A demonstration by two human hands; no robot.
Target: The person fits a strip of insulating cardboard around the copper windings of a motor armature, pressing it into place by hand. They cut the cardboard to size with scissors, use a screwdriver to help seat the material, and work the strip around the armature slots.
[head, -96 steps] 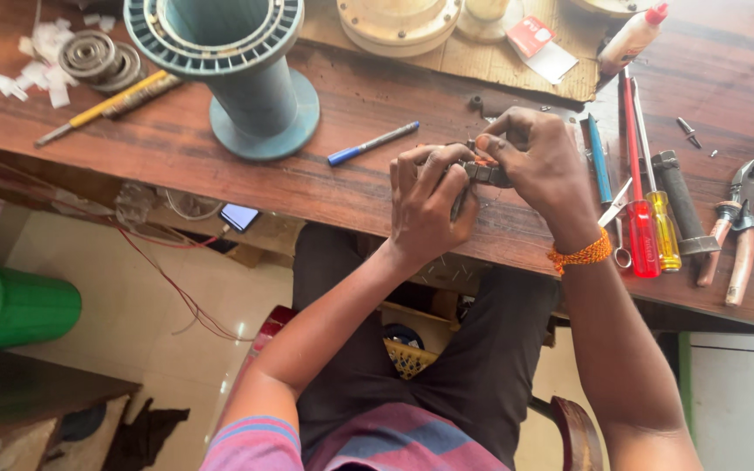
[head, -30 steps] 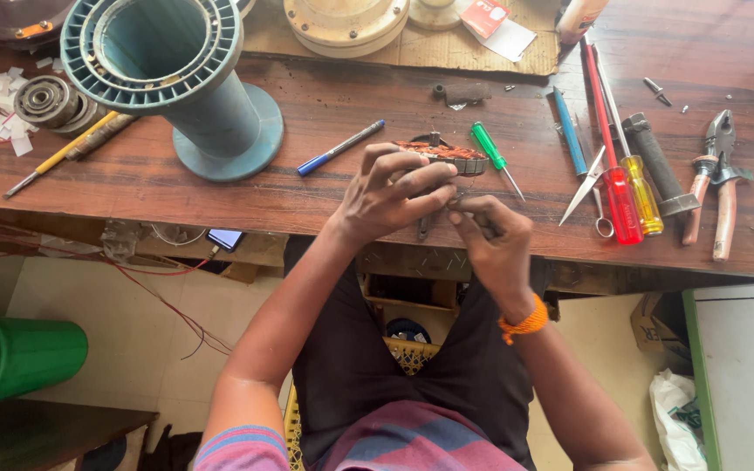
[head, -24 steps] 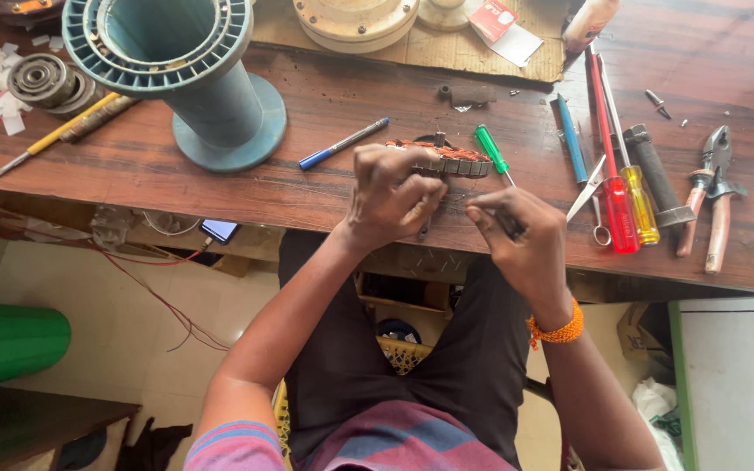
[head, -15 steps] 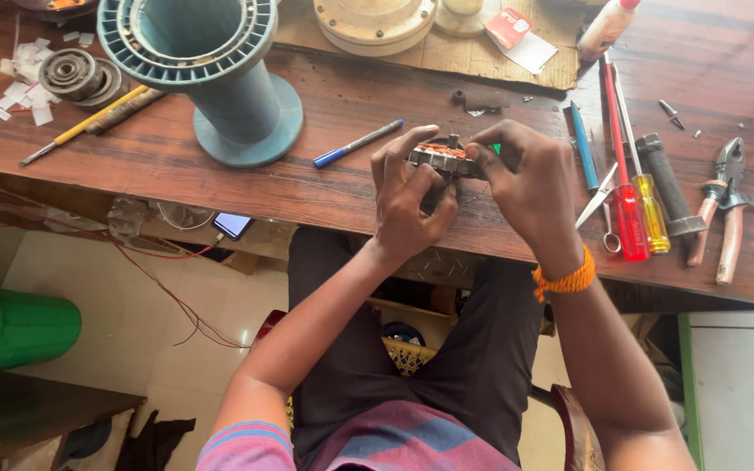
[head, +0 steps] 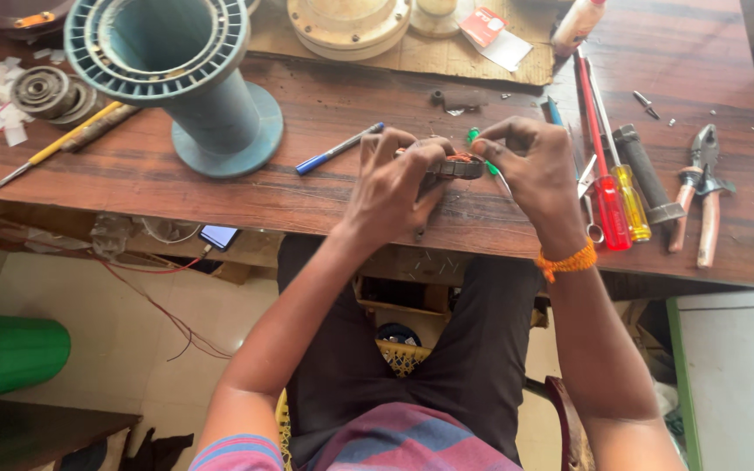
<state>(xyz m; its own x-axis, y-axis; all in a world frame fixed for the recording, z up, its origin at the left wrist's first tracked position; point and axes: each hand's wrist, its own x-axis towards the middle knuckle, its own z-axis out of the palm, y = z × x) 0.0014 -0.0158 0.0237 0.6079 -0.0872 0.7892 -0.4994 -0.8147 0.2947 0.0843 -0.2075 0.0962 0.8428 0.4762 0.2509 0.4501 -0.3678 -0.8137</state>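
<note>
My left hand [head: 392, 185] and my right hand [head: 530, 170] meet over the wooden table [head: 325, 209] and both grip a small round metal part with copper-coloured windings [head: 458, 166]. Fingers of both hands pinch its rim, so most of it is hidden. A green-handled screwdriver [head: 479, 150] lies on the table right behind the part, partly covered by my right fingers. An orange thread band circles my right wrist.
A large teal spool [head: 187, 77] stands at the back left, a blue pen [head: 335, 150] beside it. Red and yellow screwdrivers [head: 608, 187], a dark-handled tool [head: 647, 174] and pliers [head: 702, 187] lie at the right. Bearings [head: 45, 92] and paper scraps sit far left.
Both hands rose from the table's front edge back onto the tabletop with the wound part. My right hand, apart from it a second ago, now grips it too.
</note>
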